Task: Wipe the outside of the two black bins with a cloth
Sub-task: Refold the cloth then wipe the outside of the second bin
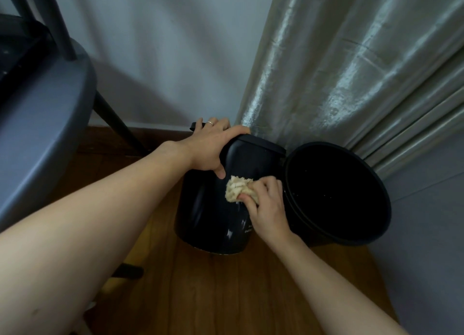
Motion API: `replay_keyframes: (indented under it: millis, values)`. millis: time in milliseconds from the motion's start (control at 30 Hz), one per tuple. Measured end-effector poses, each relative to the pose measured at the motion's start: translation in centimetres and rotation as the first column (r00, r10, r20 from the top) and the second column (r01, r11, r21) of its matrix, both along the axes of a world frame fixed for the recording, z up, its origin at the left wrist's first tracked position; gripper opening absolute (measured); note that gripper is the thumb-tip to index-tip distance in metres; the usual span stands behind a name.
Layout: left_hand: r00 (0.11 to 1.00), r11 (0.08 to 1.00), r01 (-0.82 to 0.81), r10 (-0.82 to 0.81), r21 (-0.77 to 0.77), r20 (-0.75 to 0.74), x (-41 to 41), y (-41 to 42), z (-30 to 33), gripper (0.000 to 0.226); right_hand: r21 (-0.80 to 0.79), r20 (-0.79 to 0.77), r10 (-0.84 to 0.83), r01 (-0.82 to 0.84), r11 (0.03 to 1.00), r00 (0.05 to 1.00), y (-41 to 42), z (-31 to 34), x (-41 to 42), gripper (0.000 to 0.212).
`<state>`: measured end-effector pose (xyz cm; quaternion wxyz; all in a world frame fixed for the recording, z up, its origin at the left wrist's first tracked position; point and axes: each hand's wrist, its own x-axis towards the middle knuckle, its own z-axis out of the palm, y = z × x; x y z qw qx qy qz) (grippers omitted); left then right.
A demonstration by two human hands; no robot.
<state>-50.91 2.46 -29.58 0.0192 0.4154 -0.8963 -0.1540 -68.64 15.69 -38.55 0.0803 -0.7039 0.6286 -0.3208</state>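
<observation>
Two black bins stand on the wooden floor. The left bin (211,216) has its lid on and leans a little away from me. My left hand (213,146) grips its top edge, fingers over the lid and thumb down the side. My right hand (266,201) pinches a crumpled beige cloth (238,187) and presses it against the upper side of this bin. Wet streaks shine lower on its wall. The right bin (371,231) is open and lidless, standing right beside the first.
A grey chair (42,123) with dark legs stands at the left, one leg slanting down to the floor near the bin. A white wall is behind, and a pale shiny curtain (351,70) hangs at the right, reaching down behind both bins.
</observation>
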Motion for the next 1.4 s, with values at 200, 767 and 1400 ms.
replay_keyframes:
  millis: [200, 767, 1400]
  values:
    - [1.000, 1.000, -0.018, 0.018, 0.008, -0.005, 0.2, -0.2, -0.1, 0.112, -0.037, 0.042, -0.134, 0.135, 0.990, 0.990, -3.3, 2.5, 0.1, 0.028]
    - [0.999, 1.000, -0.026, 0.026, 0.005, -0.026, 0.3, -0.2, -0.1, 0.110, -0.069, -0.055, -0.025, 0.021, 0.997, 0.998, -1.2, 1.1, 0.4, 0.026]
    - [0.990, 0.991, -0.137, 0.136, -0.002, -0.036, -1.1, 0.4, 0.4, 0.094, -0.035, 0.216, -0.162, 0.174, 0.984, 0.963, -0.3, 2.1, 0.0, 0.035]
